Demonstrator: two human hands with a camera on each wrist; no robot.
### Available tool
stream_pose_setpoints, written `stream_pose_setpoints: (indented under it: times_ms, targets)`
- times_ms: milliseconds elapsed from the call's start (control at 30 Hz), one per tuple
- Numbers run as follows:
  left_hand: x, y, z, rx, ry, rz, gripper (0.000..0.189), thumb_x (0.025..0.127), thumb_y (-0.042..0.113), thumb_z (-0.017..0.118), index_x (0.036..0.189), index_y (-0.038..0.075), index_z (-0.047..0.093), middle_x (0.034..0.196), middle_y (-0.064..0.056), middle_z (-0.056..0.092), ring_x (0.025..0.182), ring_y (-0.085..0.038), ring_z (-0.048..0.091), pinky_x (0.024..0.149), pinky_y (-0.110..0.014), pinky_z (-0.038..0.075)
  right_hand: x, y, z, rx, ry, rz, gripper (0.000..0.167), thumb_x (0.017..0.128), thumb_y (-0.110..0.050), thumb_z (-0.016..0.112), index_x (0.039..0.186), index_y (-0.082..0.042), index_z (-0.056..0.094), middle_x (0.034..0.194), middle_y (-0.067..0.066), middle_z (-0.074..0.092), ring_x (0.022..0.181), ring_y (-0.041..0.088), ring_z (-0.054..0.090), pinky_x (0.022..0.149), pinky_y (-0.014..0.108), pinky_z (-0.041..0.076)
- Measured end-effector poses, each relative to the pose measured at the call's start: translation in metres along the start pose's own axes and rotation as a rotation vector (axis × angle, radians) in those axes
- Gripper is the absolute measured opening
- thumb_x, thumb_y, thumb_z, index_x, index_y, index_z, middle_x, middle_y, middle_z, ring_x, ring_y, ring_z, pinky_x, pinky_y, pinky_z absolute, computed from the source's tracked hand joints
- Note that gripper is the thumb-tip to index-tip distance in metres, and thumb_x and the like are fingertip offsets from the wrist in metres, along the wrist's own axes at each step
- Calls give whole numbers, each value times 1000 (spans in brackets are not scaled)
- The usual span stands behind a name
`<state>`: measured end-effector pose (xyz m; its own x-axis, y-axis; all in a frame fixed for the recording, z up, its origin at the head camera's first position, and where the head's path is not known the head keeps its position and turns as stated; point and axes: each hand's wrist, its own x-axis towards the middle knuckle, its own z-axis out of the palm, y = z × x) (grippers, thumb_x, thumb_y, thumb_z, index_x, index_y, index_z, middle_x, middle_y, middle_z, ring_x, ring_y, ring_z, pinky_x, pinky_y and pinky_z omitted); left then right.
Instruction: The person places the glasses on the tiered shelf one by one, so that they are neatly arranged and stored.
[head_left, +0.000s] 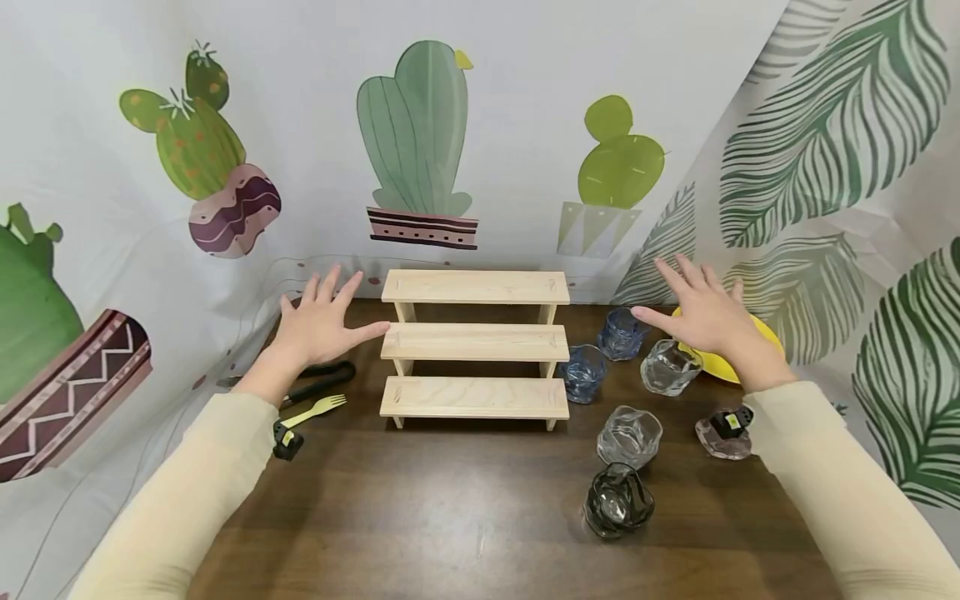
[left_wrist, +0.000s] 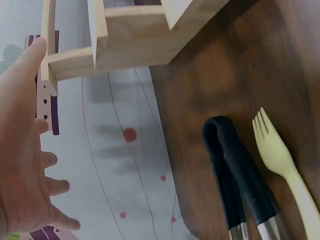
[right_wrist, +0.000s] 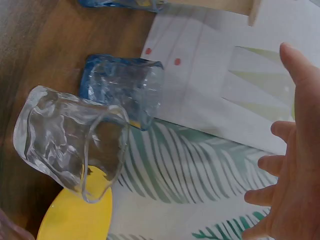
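Fingers spread, my left hand (head_left: 318, 327) hovers left of a three-tier wooden shelf (head_left: 476, 342), its thumb tip overlapping the middle step's left end in the head view. Below that hand lie black-handled tongs (left_wrist: 240, 170) and a pale yellow-green fork (left_wrist: 280, 155). My right hand (head_left: 703, 312) is also spread and holds nothing, above the glasses on the right. Nearest to it are a clear glass (right_wrist: 65, 137), a blue glass (right_wrist: 122, 87) and a yellow plate (right_wrist: 80, 215), which the hand partly hides in the head view.
Another blue glass (head_left: 582, 373) stands by the shelf's right side. Closer to me are a second clear glass (head_left: 630, 437) and a dark grey glass (head_left: 618, 502). A pinkish glass (head_left: 722, 440) sits by the right wrist. A printed cloth (head_left: 517, 125) hangs behind the brown table (head_left: 420, 517).
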<state>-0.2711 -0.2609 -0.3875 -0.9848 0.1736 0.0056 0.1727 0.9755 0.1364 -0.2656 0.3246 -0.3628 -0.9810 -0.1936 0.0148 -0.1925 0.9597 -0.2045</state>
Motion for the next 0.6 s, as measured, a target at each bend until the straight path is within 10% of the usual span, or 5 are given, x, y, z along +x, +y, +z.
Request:
stream_pose_setpoints:
  times_ms: [167, 600]
  targets:
    - [-10, 4, 13, -128, -11, 11, 114, 85, 92, 43, 169, 22, 11, 171, -20, 6, 149, -56, 17, 108, -82, 20, -18, 7, -8, 31, 23, 1, 99, 97, -73, 50, 168, -23, 2, 171, 24, -1, 151, 57, -1, 103, 87, -8]
    - [-43, 14, 56, -845, -197, -63, 100, 96, 53, 71, 167, 14, 13, 163, -28, 26, 134, -49, 50, 97, -58, 54, -81, 48, 6, 364, 118, -39, 89, 99, -38, 72, 167, -16, 20, 165, 30, 22, 144, 59, 25, 106, 82, 22]
